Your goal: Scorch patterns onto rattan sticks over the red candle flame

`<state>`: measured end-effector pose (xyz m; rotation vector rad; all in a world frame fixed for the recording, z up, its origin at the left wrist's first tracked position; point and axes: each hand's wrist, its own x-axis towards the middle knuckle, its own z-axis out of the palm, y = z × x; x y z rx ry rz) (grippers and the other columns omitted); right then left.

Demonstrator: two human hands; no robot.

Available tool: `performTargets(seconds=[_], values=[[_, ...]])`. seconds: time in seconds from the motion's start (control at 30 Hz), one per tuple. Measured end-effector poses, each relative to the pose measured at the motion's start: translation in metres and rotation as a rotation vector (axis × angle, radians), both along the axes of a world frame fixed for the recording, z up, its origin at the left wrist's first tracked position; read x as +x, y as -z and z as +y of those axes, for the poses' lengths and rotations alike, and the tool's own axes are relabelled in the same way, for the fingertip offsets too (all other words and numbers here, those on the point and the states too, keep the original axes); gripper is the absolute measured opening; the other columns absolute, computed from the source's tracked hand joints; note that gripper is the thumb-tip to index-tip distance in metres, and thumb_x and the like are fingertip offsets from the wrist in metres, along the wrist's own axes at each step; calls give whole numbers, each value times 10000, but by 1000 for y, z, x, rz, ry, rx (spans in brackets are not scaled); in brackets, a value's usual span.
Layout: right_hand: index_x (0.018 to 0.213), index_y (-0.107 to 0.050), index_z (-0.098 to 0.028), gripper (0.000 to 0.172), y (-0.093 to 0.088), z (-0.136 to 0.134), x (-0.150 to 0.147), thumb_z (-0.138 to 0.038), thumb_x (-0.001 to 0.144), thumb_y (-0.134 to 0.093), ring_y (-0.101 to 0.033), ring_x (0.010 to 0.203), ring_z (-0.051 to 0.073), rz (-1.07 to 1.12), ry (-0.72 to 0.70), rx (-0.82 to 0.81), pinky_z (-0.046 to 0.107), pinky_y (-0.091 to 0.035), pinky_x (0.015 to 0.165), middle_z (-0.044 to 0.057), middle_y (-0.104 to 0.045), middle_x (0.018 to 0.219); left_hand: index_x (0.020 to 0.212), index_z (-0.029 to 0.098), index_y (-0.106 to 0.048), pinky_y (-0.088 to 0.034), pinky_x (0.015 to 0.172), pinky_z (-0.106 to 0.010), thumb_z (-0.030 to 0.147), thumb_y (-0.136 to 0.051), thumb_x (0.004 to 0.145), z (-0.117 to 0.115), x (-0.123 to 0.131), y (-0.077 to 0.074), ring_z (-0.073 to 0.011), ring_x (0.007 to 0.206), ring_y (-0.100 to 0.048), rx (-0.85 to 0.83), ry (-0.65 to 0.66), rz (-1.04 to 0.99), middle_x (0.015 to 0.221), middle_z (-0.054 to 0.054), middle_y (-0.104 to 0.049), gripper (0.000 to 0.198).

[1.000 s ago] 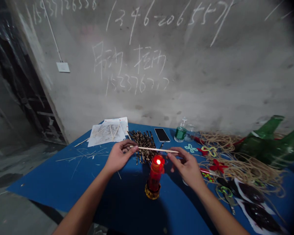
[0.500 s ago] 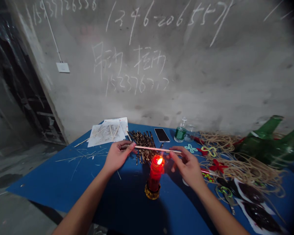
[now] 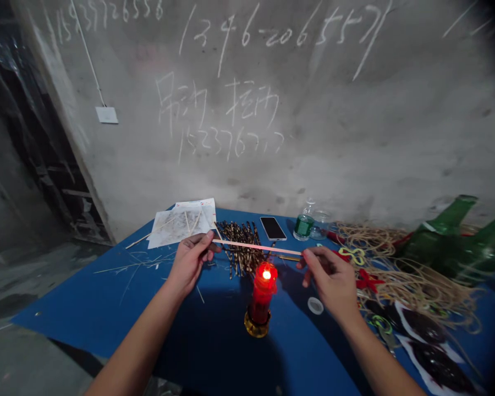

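Note:
A thin pale stick [image 3: 258, 247] stretches level between my hands, above and just behind a lit red candle [image 3: 262, 294] on a gold base. My left hand [image 3: 191, 258] pinches its left end between thumb and fingers. At the right end, my right hand [image 3: 330, 275] grips it in the same way, fingers curled. The small flame glows at the candle's top, below the stick and apart from it. Behind the stick lies a pile of dark, scorched-looking sticks [image 3: 241, 234], partly covered by it. A thin yellowish stick [image 3: 289, 258] rests near my right fingertips.
White papers [image 3: 165, 228] with pale sticks lie at the back left. A phone [image 3: 273, 227], a small green-labelled bottle [image 3: 303, 225] and a glass jar stand behind. Tangled tan cord [image 3: 424, 286], green bottles [image 3: 441, 236] and a round white lid [image 3: 315, 306] are at right.
My hands have moved apart, the left one leftward and the right one rightward, so more of the stick shows between them. It sits slightly higher, and the white lid is now uncovered.

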<state>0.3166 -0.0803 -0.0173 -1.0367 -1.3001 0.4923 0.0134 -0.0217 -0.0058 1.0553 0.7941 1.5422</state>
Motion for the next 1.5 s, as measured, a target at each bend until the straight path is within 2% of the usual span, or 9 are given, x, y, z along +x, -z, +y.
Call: performTargets(seconds=[0.23,0.43,0.53,0.67,0.83,1.17,1.5], values=[[768,-714,-189,337,-1,-12,-6,-463,954,-778,-614,371,113,49,-105,21,203,-464,396,26,-750,641,686,157,-764,-412,449,-172,459,-1028,561,0,-1,-1,-98,530,-583,59,-28,-306,627,-36,-704,420],[834,-764,-190,263,-1,-18,-10,-429,942,-784,-631,390,128,-19,-239,12,212,-501,405,25,-748,646,625,154,-706,-452,483,-194,293,-962,620,-3,-4,-7,-81,536,-517,108,-4,-409,578,8,-592,292],[847,-775,-187,239,-2,-19,-12,-409,934,-789,-621,376,129,-50,-229,17,212,-488,403,7,-713,590,619,152,-691,-469,509,-214,261,-902,670,-5,-5,-8,-86,541,-471,137,36,-423,542,19,-510,242],[861,-793,-185,216,-4,-21,-14,-394,916,-803,-601,353,132,-59,-194,25,209,-454,385,-16,-661,506,595,159,-653,-443,492,-227,268,-872,709,-6,-5,-9,-103,544,-447,160,76,-422,519,17,-442,270],[874,-817,-181,205,-2,-23,-16,-384,898,-811,-605,357,133,-46,-197,14,218,-472,386,24,-734,580,616,166,-635,-443,507,-225,278,-886,722,-7,-5,-11,-97,541,-428,169,85,-440,531,30,-412,295],[875,-821,-196,125,-5,-25,-18,-321,885,-816,-607,359,120,-60,-244,56,201,-471,396,2,-728,569,612,170,-594,-423,497,-230,269,-878,725,-8,-6,-13,-94,524,-407,159,101,-451,509,42,-398,321],[858,-800,-182,203,-7,-27,-18,-379,907,-797,-609,370,135,-92,-226,60,226,-474,396,19,-730,566,608,170,-600,-425,508,-224,275,-878,729,-9,-4,-13,-94,526,-408,164,110,-420,498,43,-398,320]])
